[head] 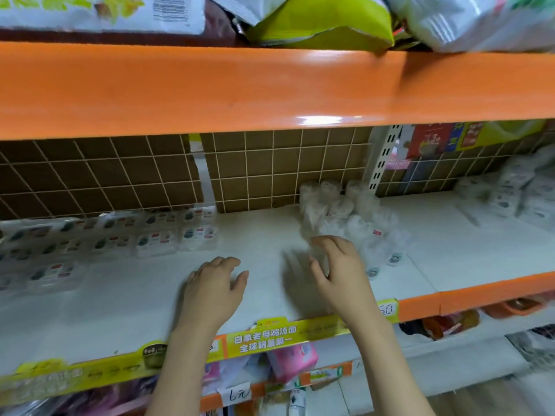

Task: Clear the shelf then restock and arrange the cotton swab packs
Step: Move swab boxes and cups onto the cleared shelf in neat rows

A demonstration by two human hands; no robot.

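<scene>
My left hand [216,283] hovers palm-down over the bare middle of the white shelf board [150,295] with its fingers loosely curled and holding nothing. My right hand [336,265] reaches toward the heap of clear plastic cotton swab packs [339,211] piled against the brown tiled back panel [270,166]; its fingers are bent at the heap's front edge, but motion blur keeps me from telling whether they grip a pack. Flat clear packs with labels [156,235] lie in rows on the shelf's left part.

White shelf [258,232]: flat swab packs [156,238] at left, clear round tubs [339,211] heaped centre-right, more packs [516,193] far right
</scene>
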